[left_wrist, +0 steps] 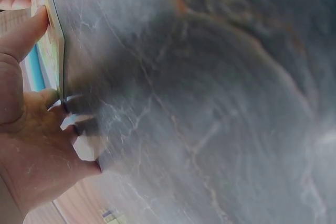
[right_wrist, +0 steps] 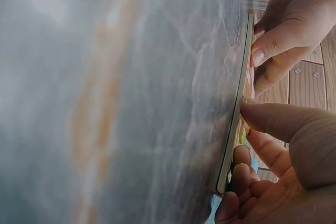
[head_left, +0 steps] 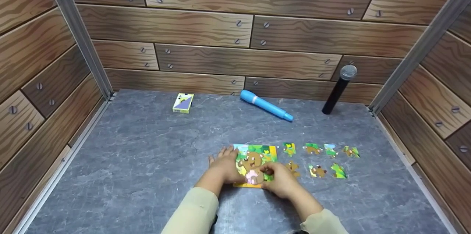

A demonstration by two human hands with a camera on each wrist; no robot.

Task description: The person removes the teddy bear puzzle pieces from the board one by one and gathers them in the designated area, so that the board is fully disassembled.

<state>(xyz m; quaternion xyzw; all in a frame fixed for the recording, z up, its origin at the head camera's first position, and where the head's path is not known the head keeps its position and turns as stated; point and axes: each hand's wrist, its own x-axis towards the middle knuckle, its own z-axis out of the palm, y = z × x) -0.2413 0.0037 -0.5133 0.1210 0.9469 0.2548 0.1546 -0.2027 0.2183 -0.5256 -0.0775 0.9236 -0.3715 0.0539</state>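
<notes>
A picture puzzle (head_left: pixel 253 158) of a brown bear, with a flat board under it, lies on the grey tabletop in the head view. My left hand (head_left: pixel 225 164) rests along its left edge, fingers spread, with the thumb (left_wrist: pixel 35 32) pressing on the board's face in the left wrist view. At the lower right of the picture my right hand (head_left: pixel 281 180) pinches a puzzle piece (head_left: pixel 268 177) between thumb and index finger, low against the board. Its other fingers curl beside the board edge (right_wrist: pixel 231 150) in the right wrist view. The fingers partly cover the piece.
Several loose puzzle pieces (head_left: pixel 317 170) lie in two rows right of the board. Behind are a yellow and purple card box (head_left: pixel 183 103), a blue marker-shaped stick (head_left: pixel 265 105) and an upright black microphone (head_left: pixel 339 89). Wood-patterned walls (head_left: pixel 206 29) enclose the table (head_left: pixel 147 160).
</notes>
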